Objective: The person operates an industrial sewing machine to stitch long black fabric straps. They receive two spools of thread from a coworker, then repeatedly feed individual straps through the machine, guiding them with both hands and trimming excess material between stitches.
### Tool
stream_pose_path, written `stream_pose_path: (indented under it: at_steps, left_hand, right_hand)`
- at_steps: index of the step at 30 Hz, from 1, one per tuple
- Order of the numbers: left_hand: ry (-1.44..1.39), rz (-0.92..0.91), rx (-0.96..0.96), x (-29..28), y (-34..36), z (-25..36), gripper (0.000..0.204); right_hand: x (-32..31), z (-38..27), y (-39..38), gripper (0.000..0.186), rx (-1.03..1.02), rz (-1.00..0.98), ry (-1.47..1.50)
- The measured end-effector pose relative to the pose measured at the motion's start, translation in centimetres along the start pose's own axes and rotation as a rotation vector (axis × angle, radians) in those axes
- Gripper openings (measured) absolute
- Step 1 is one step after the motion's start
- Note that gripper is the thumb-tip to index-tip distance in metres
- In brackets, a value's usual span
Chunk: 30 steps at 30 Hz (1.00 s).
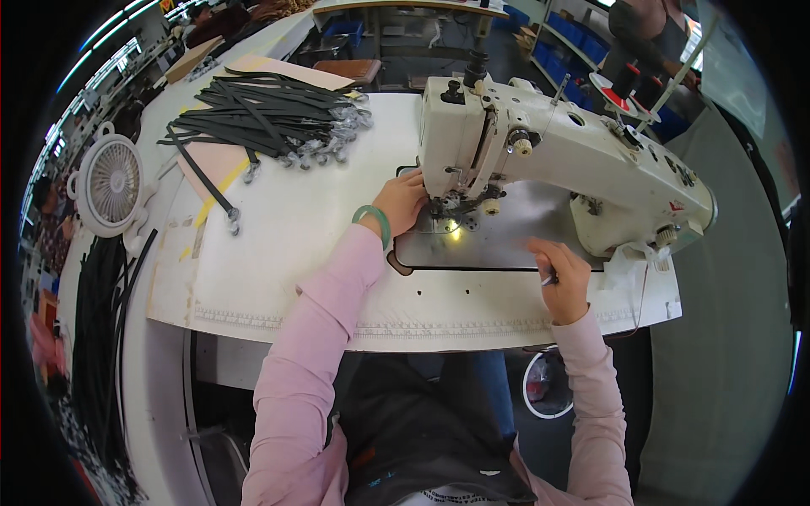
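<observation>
A white sewing machine [540, 143] stands on the table, its lamp glowing beside the needle area over a metal bed plate [506, 232]. My left hand [400, 202], below a green bangle [372, 223], rests at the left of the needle area. The machine head hides its fingertips, so whether they hold anything does not show. To the right, my right hand [563, 277] is above the front edge of the plate, fingers curled around a small dark object too small to name. Beyond my left hand lies a pile of black straps [253, 110] with clear-wrapped ends.
A white fan [111, 181] stands at the left, above more black straps [97, 337] hanging there. Thread spools [626, 82] stand behind the machine. A ruler strip [245, 318] runs along the front table edge. Another person [645, 34] is at the far right.
</observation>
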<state>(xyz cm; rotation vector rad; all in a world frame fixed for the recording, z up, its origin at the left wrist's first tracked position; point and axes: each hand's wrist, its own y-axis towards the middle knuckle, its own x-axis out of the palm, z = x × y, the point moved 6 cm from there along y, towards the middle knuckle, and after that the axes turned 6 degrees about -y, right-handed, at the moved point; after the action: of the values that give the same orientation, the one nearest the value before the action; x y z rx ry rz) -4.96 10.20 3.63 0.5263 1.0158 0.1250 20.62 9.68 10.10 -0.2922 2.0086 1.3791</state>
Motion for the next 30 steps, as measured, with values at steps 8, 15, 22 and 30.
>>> stream_pose_path:
  at_steps: [8, 15, 22, 30]
  left_hand:
    - [-0.049, -0.124, -0.077, 0.9, -0.1, -1.7, 0.013]
    - [-0.098, -0.129, -0.084, 1.5, 1.3, -1.0, 0.016]
    - [-0.174, -0.084, -0.166, -0.3, 0.6, -0.6, 0.014]
    - [0.237, 0.024, -0.302, -1.6, -2.9, 2.3, 0.01]
  right_hand:
    - [-15.9, 17.0, 2.0, 0.029, 0.527, 0.891, 0.092]
    - [-30.1, 43.5, -0.3, 0.051, 0.651, -0.022, -0.806]
    - [-24.4, 43.0, -5.8, 0.056, 0.905, 0.366, -0.415]
    - [-25.2, 43.0, -6.0, 0.056, 0.908, 0.267, -0.441]
